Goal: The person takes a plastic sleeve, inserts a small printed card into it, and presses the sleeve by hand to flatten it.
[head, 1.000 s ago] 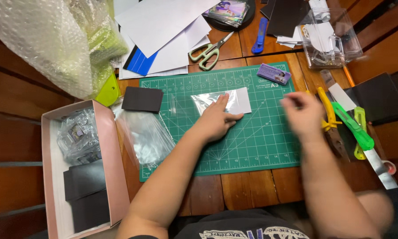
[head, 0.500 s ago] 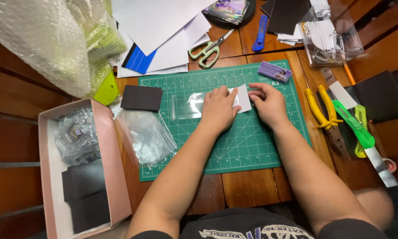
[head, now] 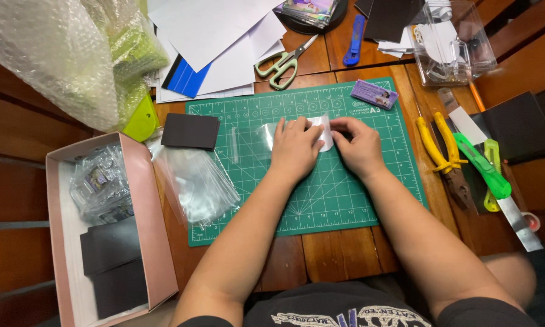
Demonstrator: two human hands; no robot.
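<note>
Clear plastic crackles under my left hand (head: 293, 148), which presses flat on a small clear sleeve (head: 266, 134) lying on the green cutting mat (head: 345, 194). A second ago my right hand (head: 360, 145) was off by the tools at the mat's right edge; now it has come in beside the left, and both sets of fingers pinch the white card (head: 324, 130) at the sleeve's right end. So the work has gone from holding down with one hand to handling the card's edge with two, though I cannot tell whether the card sits inside the sleeve or only on it. The left fingers are spread and pressing, the right ones curled onto the card. Counting what lies about me: one pair of scissors (head: 283, 62) above the mat, one blue cutter (head: 353, 40), one yellow-handled pliers (head: 442, 154), one green knife (head: 483, 166) beside them, one black square (head: 191, 131) on the mat's left corner, one loose heap of clear bags (head: 197, 178), one pink box (head: 154, 242) on the counter's left, and one bubble-wrap bundle (head: 54, 54) above it.
</note>
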